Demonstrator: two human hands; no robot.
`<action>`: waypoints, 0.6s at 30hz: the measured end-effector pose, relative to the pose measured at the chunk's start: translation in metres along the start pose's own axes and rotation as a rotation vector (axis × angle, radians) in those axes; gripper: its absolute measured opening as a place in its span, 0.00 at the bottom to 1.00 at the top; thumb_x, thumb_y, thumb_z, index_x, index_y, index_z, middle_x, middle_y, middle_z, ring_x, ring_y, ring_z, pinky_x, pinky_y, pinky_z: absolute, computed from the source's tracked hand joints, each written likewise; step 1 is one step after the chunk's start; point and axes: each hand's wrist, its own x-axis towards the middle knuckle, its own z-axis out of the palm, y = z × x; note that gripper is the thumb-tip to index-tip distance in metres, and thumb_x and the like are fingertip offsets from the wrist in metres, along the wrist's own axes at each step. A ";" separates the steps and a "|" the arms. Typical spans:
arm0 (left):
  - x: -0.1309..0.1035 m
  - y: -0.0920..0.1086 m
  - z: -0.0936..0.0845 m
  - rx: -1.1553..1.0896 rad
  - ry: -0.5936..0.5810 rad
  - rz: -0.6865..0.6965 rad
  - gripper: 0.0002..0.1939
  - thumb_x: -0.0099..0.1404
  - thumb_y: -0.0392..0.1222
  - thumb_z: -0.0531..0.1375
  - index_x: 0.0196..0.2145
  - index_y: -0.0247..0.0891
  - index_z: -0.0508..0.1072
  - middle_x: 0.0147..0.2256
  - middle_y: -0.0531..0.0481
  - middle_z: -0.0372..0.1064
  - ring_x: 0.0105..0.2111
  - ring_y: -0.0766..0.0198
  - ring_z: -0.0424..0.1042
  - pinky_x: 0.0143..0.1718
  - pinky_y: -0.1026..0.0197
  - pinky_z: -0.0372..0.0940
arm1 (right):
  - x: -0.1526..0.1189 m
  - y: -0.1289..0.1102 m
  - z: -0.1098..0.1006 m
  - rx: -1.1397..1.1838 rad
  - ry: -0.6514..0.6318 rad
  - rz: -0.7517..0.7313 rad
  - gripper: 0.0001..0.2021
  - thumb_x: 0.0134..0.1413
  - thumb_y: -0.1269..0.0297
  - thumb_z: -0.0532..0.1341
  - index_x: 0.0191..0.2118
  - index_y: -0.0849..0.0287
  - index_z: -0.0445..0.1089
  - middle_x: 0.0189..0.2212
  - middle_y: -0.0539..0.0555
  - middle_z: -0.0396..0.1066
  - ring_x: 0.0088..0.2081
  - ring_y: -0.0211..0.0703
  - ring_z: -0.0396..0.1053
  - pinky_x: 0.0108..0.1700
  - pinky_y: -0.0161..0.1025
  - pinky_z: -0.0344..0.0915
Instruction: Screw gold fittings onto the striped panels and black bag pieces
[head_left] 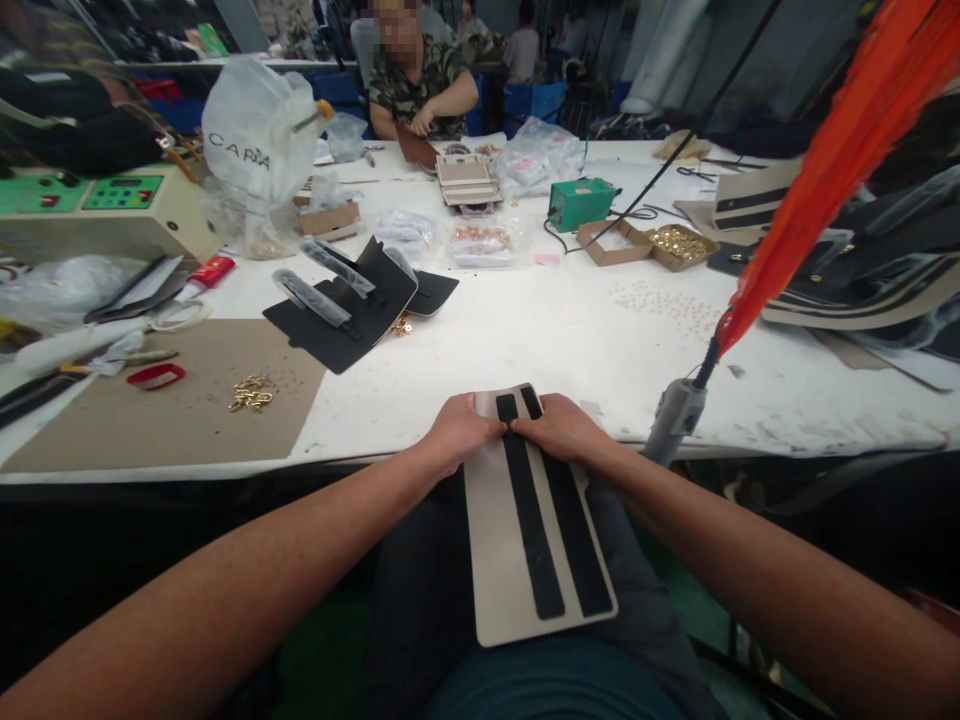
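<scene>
A beige panel with two long black strips (484, 540) rests on my lap, its far end at the table's front edge. My left hand (466, 430) grips the far left side of the panel, thumb on the left black strip. On the far right side my right hand (559, 425) holds it too, its thumb close to the other thumb. The fingers beneath the panel are hidden. Beyond my hands, black panels with plastic-wrapped handles (345, 310) lie on the white table (525, 340).
Gold hardware (251, 393) and a red ring-shaped item (155, 376) lie on a brown board (187, 430) at left. A grey post (675, 415) with orange strands stands right. Small boxes (615, 243) and a green device (581, 204) sit farther back. A person (420, 85) sits opposite.
</scene>
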 end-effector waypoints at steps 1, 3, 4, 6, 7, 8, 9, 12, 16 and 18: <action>0.000 0.001 0.000 0.004 0.000 0.000 0.12 0.49 0.36 0.69 0.34 0.36 0.79 0.31 0.48 0.79 0.29 0.59 0.75 0.27 0.62 0.67 | 0.001 0.001 0.000 0.000 -0.002 0.001 0.15 0.59 0.56 0.65 0.41 0.65 0.79 0.40 0.63 0.80 0.40 0.54 0.77 0.37 0.41 0.65; 0.001 0.002 0.001 0.014 0.001 -0.003 0.11 0.49 0.36 0.69 0.33 0.36 0.80 0.30 0.48 0.79 0.29 0.59 0.76 0.27 0.62 0.67 | 0.003 0.002 0.000 0.006 -0.008 -0.010 0.14 0.58 0.57 0.65 0.41 0.64 0.79 0.39 0.62 0.80 0.39 0.52 0.76 0.37 0.40 0.65; 0.002 0.002 0.001 0.020 0.003 -0.006 0.12 0.48 0.36 0.70 0.34 0.36 0.80 0.30 0.48 0.79 0.29 0.58 0.76 0.27 0.62 0.67 | 0.004 0.002 0.000 0.010 -0.013 -0.017 0.14 0.58 0.57 0.65 0.40 0.64 0.79 0.38 0.62 0.80 0.38 0.52 0.76 0.36 0.40 0.65; 0.005 0.002 0.001 0.033 0.009 -0.013 0.12 0.48 0.35 0.70 0.34 0.35 0.80 0.30 0.48 0.80 0.30 0.57 0.77 0.28 0.62 0.68 | 0.007 0.003 -0.001 0.016 -0.023 -0.025 0.12 0.57 0.59 0.65 0.39 0.64 0.79 0.36 0.60 0.80 0.36 0.50 0.76 0.35 0.39 0.65; 0.006 0.003 0.001 0.040 0.013 -0.015 0.13 0.48 0.35 0.71 0.34 0.35 0.80 0.30 0.47 0.80 0.30 0.56 0.77 0.28 0.62 0.68 | 0.008 0.003 -0.002 0.018 -0.026 -0.020 0.11 0.56 0.60 0.66 0.38 0.64 0.79 0.35 0.60 0.80 0.35 0.50 0.76 0.34 0.39 0.64; 0.007 0.003 0.001 0.046 0.015 -0.017 0.13 0.48 0.35 0.71 0.34 0.35 0.81 0.30 0.47 0.80 0.30 0.56 0.77 0.28 0.61 0.68 | 0.009 0.002 -0.003 0.018 -0.028 -0.011 0.11 0.55 0.60 0.66 0.38 0.64 0.79 0.33 0.60 0.80 0.34 0.50 0.75 0.33 0.39 0.64; 0.008 0.003 0.001 0.052 0.016 -0.018 0.13 0.48 0.34 0.71 0.34 0.35 0.81 0.30 0.47 0.80 0.30 0.56 0.77 0.29 0.61 0.69 | 0.010 0.001 -0.003 0.018 -0.028 0.001 0.11 0.54 0.60 0.67 0.37 0.64 0.79 0.32 0.60 0.80 0.33 0.50 0.75 0.32 0.39 0.64; 0.009 0.004 0.000 0.072 0.015 -0.017 0.13 0.48 0.34 0.71 0.34 0.35 0.81 0.30 0.47 0.80 0.30 0.55 0.77 0.29 0.59 0.69 | 0.010 -0.001 -0.004 0.023 -0.024 0.029 0.11 0.54 0.61 0.68 0.37 0.65 0.79 0.32 0.60 0.79 0.33 0.49 0.75 0.32 0.39 0.64; 0.009 0.006 -0.001 0.104 0.002 -0.011 0.12 0.48 0.34 0.71 0.34 0.35 0.81 0.31 0.46 0.80 0.29 0.56 0.77 0.28 0.60 0.68 | 0.008 -0.003 -0.004 0.037 -0.016 0.050 0.11 0.55 0.61 0.68 0.38 0.65 0.79 0.33 0.60 0.80 0.33 0.48 0.75 0.33 0.38 0.65; 0.010 0.007 -0.001 0.124 -0.009 -0.004 0.12 0.49 0.34 0.70 0.34 0.36 0.81 0.31 0.47 0.80 0.29 0.56 0.77 0.27 0.61 0.67 | 0.007 -0.003 -0.003 0.045 -0.010 0.058 0.11 0.55 0.61 0.68 0.38 0.65 0.79 0.33 0.60 0.80 0.34 0.48 0.75 0.33 0.38 0.65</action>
